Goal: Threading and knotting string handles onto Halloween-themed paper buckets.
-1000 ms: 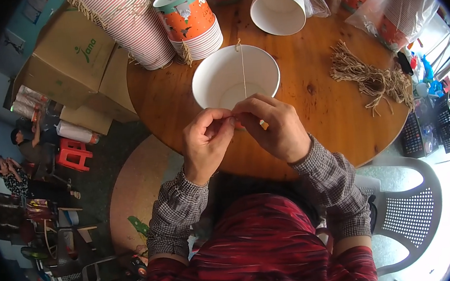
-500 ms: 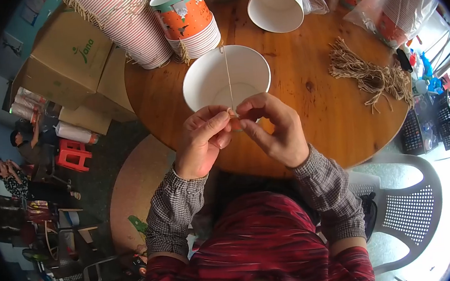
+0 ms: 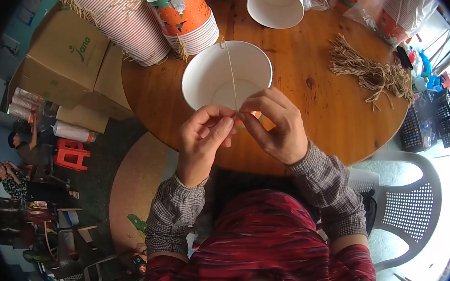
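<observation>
A white-lined paper bucket stands at the table's near edge, its mouth tilted toward me. From a knot at its far rim a thin tan cord runs taut across the opening to my fingers at the near rim. My left hand pinches the cord's end between thumb and forefinger. Close against it, my right hand pinches the same cord end with thumb and forefinger. A bit of the bucket's orange outer side shows behind the right fingers. Whether a knot sits between the fingertips is hidden.
Stacked buckets with cord handles and an orange-green bucket stack stand back left. Another white bucket lies tipped at the back, near bagged buckets. A cord bundle lies right. A grey chair is lower right. Two people sit far left.
My fingertips have shifted slightly right and drawn closer together on the cord. The bucket's opening sits a little higher in view.
</observation>
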{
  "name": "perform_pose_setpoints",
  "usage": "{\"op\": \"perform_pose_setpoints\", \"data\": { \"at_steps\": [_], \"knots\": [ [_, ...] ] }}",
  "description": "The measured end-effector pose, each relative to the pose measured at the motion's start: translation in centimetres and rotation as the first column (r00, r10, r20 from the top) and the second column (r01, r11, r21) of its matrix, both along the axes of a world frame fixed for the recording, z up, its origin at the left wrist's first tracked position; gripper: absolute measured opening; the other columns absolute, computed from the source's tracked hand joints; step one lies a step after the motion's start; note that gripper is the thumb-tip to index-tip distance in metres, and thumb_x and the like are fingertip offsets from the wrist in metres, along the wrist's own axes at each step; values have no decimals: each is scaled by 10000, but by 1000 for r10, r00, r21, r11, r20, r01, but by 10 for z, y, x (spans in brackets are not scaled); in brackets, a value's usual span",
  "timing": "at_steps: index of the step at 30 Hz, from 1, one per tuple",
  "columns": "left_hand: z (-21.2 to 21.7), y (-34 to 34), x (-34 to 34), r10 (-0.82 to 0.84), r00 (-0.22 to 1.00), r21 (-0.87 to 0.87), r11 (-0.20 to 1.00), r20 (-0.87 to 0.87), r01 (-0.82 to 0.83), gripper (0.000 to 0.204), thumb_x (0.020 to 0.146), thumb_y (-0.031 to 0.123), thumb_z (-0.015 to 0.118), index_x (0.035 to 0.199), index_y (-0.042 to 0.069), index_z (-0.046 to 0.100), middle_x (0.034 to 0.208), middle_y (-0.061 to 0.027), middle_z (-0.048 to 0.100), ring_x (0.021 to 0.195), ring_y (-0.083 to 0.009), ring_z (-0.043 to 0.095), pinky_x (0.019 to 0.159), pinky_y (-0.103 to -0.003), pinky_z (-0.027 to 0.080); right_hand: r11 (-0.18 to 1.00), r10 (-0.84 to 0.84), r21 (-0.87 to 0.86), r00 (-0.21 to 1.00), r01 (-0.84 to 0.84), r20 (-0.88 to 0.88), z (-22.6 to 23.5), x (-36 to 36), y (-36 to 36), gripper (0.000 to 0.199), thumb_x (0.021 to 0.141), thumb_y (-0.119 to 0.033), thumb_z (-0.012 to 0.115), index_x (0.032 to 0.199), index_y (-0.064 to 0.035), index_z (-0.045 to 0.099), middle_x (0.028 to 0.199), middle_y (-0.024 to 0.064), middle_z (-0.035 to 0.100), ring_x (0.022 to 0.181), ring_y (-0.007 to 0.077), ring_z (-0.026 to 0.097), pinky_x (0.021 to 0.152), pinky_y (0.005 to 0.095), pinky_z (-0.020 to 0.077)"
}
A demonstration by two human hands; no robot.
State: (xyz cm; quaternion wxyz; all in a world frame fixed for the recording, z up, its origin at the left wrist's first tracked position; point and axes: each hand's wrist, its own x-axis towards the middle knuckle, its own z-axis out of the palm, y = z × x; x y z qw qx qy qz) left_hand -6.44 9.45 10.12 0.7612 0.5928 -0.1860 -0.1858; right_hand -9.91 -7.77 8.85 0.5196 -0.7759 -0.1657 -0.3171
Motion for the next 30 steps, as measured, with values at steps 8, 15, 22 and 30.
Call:
{"op": "perform_pose_setpoints", "data": {
  "at_steps": [8,15,22,30],
  "knots": [
    [-9,8,-3,93,901,299,925,423,-236,86,917,45,597,961,-26,615,809,-8,640,669,-28,555,600,-180,456,948,17,-317,999,-1,48,-2,18,-12,160,753,-55,682,899,-71,618,864,77,628,871,280,602,876,411,446],
    [-13,8,4,95,913,285,933,396,-220,102,908,35,609,971,-38,641,851,-1,654,753,-39,568,685,-184,462,955,25,-296,998,-7,58,-2,18,-9,160,741,-50,688,890,-70,633,867,74,633,883,291,600,821,373,473],
    [-11,2,4,134,891,278,921,433,-274,102,897,64,641,932,-24,679,700,25,623,614,-11,514,554,-174,410,963,17,-271,1000,-9,24,1,14,-9,146,752,-54,681,888,-71,632,851,69,635,870,285,600,813,376,471],
    [-7,7,13,-20,874,299,943,486,-145,94,879,26,646,940,-31,690,803,-54,707,750,-75,645,678,-203,512,994,56,-85,976,-75,-210,12,-9,-5,92,799,-33,647,887,-41,621,812,118,626,716,306,636,642,361,511]
  ]
}}
